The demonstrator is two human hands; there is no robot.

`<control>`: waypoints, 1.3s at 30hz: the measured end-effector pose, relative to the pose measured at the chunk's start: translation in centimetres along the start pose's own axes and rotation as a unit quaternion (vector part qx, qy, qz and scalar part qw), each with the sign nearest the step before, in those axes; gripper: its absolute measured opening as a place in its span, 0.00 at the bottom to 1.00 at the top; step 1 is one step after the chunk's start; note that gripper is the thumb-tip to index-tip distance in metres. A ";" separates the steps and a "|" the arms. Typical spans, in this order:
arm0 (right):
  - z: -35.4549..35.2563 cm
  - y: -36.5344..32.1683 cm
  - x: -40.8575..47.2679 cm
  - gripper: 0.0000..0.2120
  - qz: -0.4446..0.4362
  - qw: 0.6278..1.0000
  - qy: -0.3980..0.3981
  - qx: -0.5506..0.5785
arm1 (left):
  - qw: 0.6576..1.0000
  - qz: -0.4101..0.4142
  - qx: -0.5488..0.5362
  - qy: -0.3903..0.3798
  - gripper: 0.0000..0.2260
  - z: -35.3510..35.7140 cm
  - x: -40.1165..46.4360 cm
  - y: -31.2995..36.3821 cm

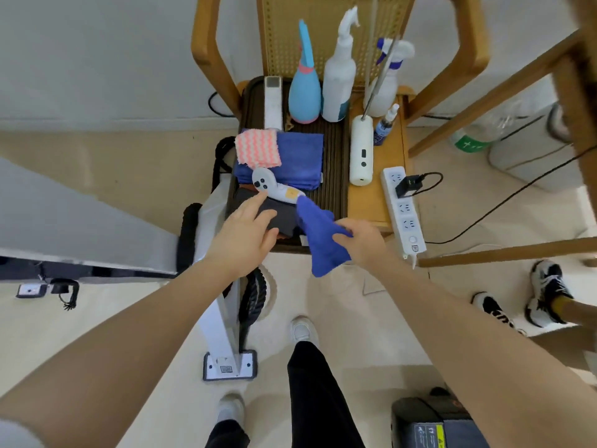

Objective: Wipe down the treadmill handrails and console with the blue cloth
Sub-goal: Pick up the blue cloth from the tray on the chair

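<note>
My right hand (363,242) pinches a bunched blue cloth (321,239), which hangs over the front edge of the wooden chair seat (365,205). My left hand (245,232) reaches forward with straight fingers, its fingertips on a dark grey cloth (282,215) in the tray, just below a white handheld remote (274,187). The treadmill's grey console (74,221) and its white upright post (223,321) stand at the left, with a black foam handrail (189,236) beside my left wrist.
A dark tray (334,163) on the chair holds a folded blue towel (300,160), a pink-striped cloth (257,148), a blue spray bottle (305,92) and white bottles (339,76). A white lint tool (361,153) and power strip (403,211) lie right. Another person's shoes (546,295) stand far right.
</note>
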State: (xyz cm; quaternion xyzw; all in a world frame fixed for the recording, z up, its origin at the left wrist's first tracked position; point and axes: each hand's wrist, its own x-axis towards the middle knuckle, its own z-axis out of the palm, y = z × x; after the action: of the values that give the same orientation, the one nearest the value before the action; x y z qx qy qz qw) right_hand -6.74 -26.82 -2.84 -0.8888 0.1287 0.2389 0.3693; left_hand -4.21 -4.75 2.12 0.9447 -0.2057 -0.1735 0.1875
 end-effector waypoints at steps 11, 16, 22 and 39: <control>2.8 -5.6 -24.0 0.10 -0.049 0.995 0.066 0.060 | 0.920 0.353 0.032 -0.168 0.20 -2.4 -12.5 8.9; 5.4 -4.4 -36.1 0.10 0.036 0.983 0.150 0.103 | 0.863 0.419 0.094 -0.266 0.09 -1.3 -18.4 13.7; 8.0 -1.3 -50.1 0.10 0.150 0.930 0.302 0.149 | 0.800 0.525 0.104 -0.271 0.09 1.0 -26.5 22.2; 13.2 11.9 -77.9 0.10 0.314 0.802 0.481 0.167 | 0.672 0.669 0.042 -0.316 0.05 12.0 -46.5 43.9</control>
State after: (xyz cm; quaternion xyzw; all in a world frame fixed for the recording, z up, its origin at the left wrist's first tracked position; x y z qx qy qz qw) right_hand -82.31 -21.47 22.46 -0.7250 0.5998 -0.1412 0.3078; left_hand -63.00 -24.17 22.00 0.4501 -0.8364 -0.2809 0.1377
